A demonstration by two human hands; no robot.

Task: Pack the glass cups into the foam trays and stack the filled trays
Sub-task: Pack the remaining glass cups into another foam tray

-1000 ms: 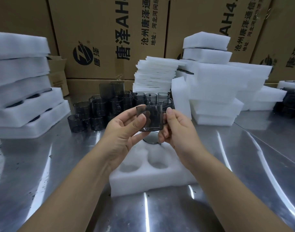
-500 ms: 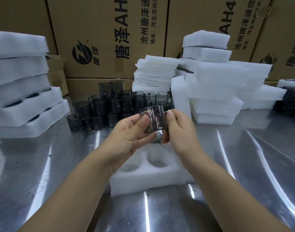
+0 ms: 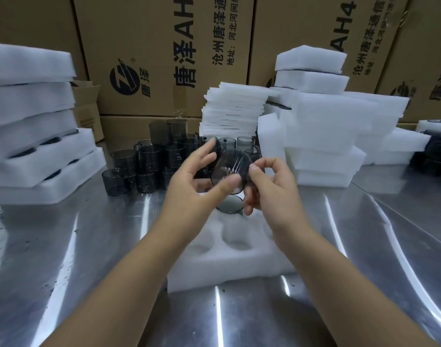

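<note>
As both hover above foam tray (image 3: 214, 269), right hand (image 3: 272, 194) pinches tilted glass cup (image 3: 230, 166), left hand (image 3: 189, 186) spread, thumb touching.

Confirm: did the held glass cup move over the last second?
Yes. The glass cup tipped from upright to tilted, staying above the foam tray.
</note>
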